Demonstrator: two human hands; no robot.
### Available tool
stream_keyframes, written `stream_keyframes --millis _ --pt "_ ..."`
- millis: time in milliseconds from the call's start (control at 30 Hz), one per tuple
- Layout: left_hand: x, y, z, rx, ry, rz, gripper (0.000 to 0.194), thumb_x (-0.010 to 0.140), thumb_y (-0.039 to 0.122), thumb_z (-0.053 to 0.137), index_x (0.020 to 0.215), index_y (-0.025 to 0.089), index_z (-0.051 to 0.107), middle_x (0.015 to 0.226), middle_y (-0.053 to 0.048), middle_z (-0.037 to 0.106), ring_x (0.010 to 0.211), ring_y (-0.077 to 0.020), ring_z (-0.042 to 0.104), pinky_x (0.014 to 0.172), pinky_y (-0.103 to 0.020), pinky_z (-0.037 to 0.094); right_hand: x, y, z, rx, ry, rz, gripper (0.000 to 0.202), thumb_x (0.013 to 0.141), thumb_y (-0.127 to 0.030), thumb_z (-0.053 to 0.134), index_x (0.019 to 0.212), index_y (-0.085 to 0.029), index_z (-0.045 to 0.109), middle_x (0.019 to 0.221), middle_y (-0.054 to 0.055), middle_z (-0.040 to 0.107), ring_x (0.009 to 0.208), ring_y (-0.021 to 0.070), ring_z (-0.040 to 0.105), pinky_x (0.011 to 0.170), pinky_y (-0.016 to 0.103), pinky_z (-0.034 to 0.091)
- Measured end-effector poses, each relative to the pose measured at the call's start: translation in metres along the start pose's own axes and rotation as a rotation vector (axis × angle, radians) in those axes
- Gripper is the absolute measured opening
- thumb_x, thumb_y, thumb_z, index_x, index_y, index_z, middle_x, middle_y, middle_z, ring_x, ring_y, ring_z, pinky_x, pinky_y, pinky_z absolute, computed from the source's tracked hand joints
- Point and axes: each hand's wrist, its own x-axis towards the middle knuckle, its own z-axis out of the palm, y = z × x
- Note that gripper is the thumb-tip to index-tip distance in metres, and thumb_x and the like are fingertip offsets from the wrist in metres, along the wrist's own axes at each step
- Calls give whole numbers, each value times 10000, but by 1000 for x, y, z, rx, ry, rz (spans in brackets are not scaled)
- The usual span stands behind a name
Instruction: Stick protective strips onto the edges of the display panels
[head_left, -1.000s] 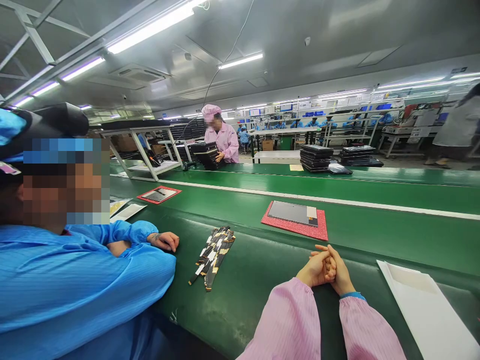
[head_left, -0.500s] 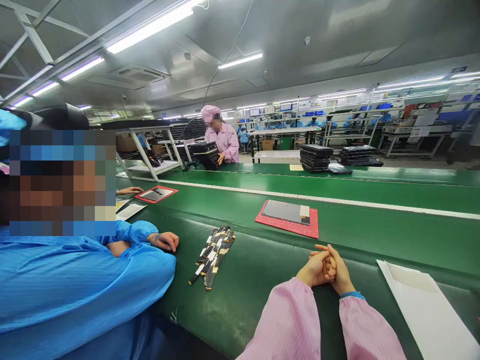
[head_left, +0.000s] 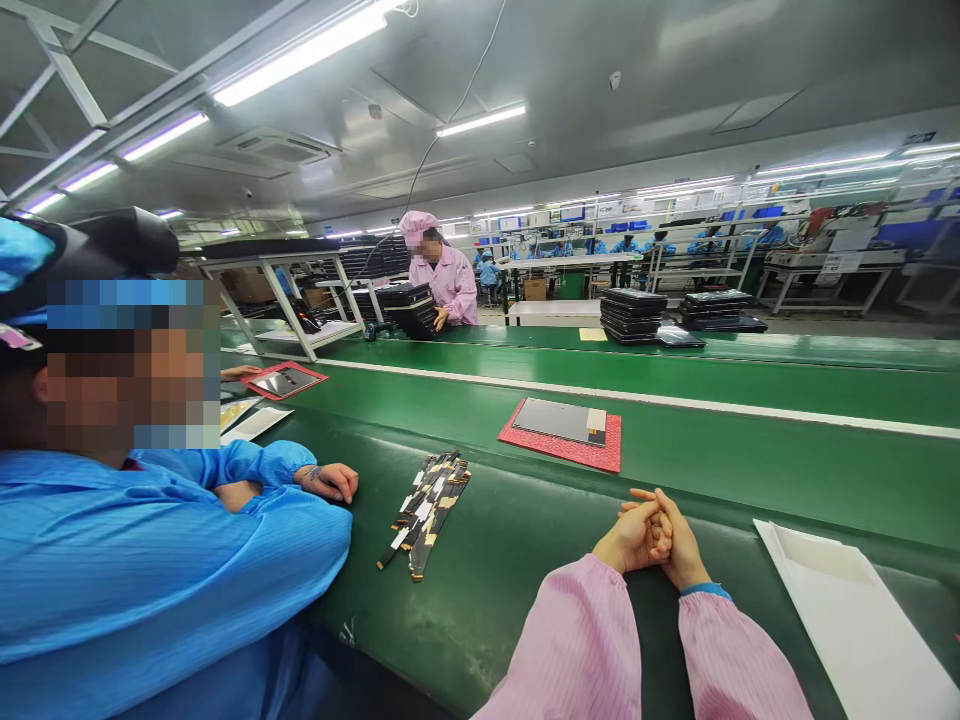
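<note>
My left hand (head_left: 627,541) and my right hand (head_left: 682,552) are clasped, fingers interlaced, at the edge of the green work surface (head_left: 525,560). Both are closed, and no object shows in them. Beyond them, on the conveyor belt (head_left: 712,450), a flat grey display panel (head_left: 559,420) lies on a red pad (head_left: 517,436). To the left is a heap of dark flexible circuit strips (head_left: 427,510) with white and tan patches. White sheets (head_left: 847,610), perhaps foam or paper, lie to the right of my hands.
A co-worker in blue (head_left: 187,560) leans on the surface at left, one hand (head_left: 330,482) near the strips. Another red pad (head_left: 319,380) carries a panel farther up the belt. Across the line, a person in pink (head_left: 457,285) holds stacked black trays (head_left: 409,308); more black stacks (head_left: 634,318) stand right.
Both red pads with their panels have slid left along the belt. The blue-clad co-worker's head has turned or shifted slightly. My clasped hands have stayed still.
</note>
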Motion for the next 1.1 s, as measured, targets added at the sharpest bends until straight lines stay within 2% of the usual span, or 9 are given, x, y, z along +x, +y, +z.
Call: stream_keyframes --millis 500,1100 --pt "0 0 -1 -18 -46 15 526 841 418 229 453 155 468 282 -16 419 222 -98 334 301 -204 198 3 2 -1 5 1 0 392 712 -429 527 1018 -190 583 887 68 672 876 252 608 705 344 501" --pt "3 -2 -6 -7 -42 7 524 835 449 246 471 150 477 311 -20 440 246 -92 357 322 -202 217 3 2 0 -36 1 -15 412 716 -446 511 1035 -192 574 907 75 668 877 251 608 686 338 503"
